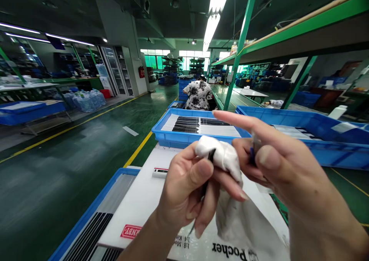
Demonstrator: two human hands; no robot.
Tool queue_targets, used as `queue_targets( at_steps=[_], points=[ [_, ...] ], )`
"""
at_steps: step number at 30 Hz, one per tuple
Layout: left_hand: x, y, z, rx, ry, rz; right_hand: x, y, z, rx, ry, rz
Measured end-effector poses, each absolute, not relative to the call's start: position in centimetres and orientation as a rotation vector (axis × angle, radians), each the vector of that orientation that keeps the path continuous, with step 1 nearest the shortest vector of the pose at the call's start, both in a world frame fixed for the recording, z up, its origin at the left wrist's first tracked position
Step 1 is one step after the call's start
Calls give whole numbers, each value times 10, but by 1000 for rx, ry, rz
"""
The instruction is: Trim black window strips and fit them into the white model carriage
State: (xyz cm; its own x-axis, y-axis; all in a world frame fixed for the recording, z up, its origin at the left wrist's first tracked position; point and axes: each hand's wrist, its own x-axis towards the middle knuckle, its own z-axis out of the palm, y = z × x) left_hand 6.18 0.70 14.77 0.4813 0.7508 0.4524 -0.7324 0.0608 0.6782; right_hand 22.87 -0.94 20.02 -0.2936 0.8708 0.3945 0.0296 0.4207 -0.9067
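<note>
My left hand (190,184) pinches a thin black piece (211,155) together with a bunched white cloth (223,153), whose loose end hangs down over the white board (147,199). Close beside it on the right is my right hand (284,168), its index finger stretched out to the left. The other fingers of that hand curl around a small object (253,153) with a blue part, mostly hidden by the thumb. A small white box-like item (160,172) lies on the board, left of my left hand.
Behind the board stands a blue tray (173,138) of black strips; a larger blue bin (331,153) is at right. Another blue tray (83,222) sits at lower left. Ahead, a person in a patterned shirt (198,93) sits near a green shelf post (238,57).
</note>
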Motion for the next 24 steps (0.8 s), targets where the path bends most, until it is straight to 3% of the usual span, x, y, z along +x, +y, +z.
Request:
queue_targets(
  at_steps=[7, 13, 24],
  points=[
    [35, -12, 96, 1232, 252, 1379, 226, -49, 144, -1067, -1906, 634],
    [29, -26, 82, 1374, 491, 1437, 214, -57, 134, -1052, -1908, 720],
    [30, -28, 80, 1452, 481, 1354, 216, -63, 117, -1072, -1876, 755]
  ],
)
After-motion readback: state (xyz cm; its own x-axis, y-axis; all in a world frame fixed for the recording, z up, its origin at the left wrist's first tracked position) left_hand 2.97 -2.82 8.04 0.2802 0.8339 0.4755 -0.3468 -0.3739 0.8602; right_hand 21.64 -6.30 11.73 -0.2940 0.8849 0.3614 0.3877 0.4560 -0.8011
